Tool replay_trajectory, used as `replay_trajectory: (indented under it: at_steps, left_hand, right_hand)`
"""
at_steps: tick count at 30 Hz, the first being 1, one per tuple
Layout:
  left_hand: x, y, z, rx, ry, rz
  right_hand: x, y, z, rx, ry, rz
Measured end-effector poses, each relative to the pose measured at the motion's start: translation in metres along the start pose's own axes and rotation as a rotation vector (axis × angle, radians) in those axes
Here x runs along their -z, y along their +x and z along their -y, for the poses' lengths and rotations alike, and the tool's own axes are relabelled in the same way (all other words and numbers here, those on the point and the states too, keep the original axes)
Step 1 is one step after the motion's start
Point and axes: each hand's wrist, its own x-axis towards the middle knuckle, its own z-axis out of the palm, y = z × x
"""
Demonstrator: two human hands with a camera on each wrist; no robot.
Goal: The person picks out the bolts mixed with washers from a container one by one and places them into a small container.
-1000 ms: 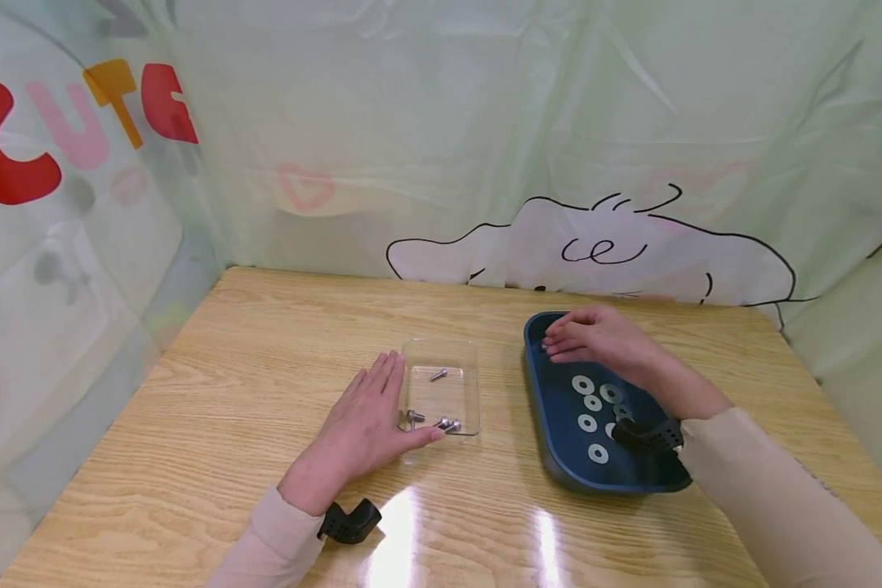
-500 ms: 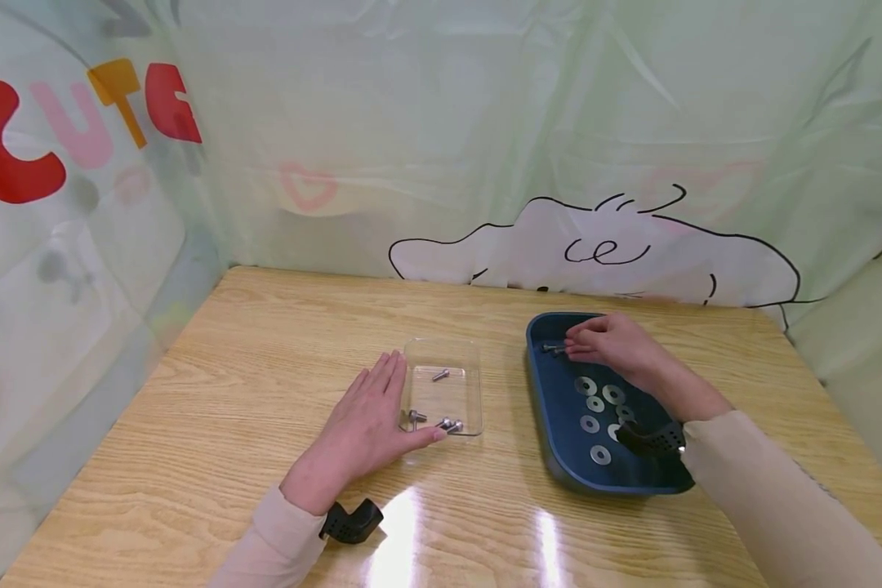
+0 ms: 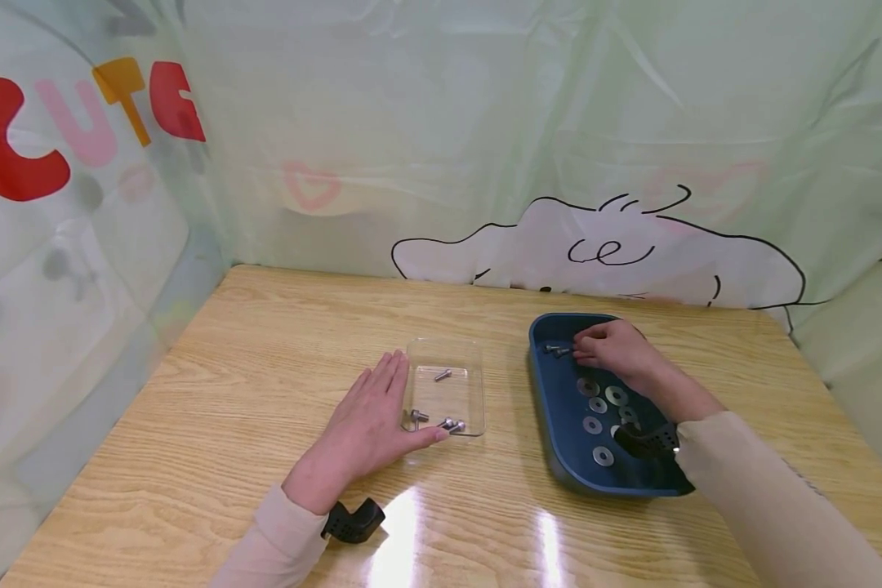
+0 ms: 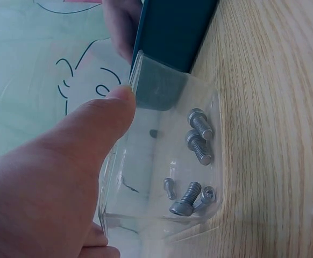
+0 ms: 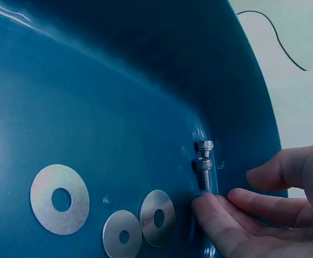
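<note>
My left hand [image 3: 363, 425] lies flat on the table against the left side of a clear plastic tray [image 3: 444, 349], its thumb [image 4: 92, 123] along the tray's near edge. Several small steel bolts [image 4: 199, 134] lie inside that tray. My right hand [image 3: 613, 347] is inside the far end of a dark blue tray [image 3: 551, 429]. Its fingertips [image 5: 207, 207] touch the end of one of two bolts [image 5: 204, 161] lying by the tray's far left wall. Several flat washers [image 3: 616, 395] lie on the blue tray's floor behind the hand.
The wooden table [image 3: 265, 367] is walled at the back and left by a pale green plastic sheet [image 3: 412, 163] with cartoon prints. The two trays sit side by side with a gap of bare wood between them. A black strap sits on each wrist.
My right hand has drawn back to the right inside the blue tray, uncovering two bolts in its far left corner. The left hand has stayed put.
</note>
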Motion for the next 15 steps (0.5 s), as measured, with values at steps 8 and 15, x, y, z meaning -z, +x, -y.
replay_trajectory:
  at_steps: [8, 15]
  left_hand:
    - [0.0005, -0.0001, 0.0, 0.003, -0.004, -0.001]
    - [0.0009, 0.0002, -0.0006, 0.005, -0.009, 0.004]
  right_hand:
    - [-0.0054, 0.0045, 0.0011, 0.019, -0.006, 0.031]
    - [-0.0093, 0.0048, 0.0022, 0.009, 0.0, 0.04]
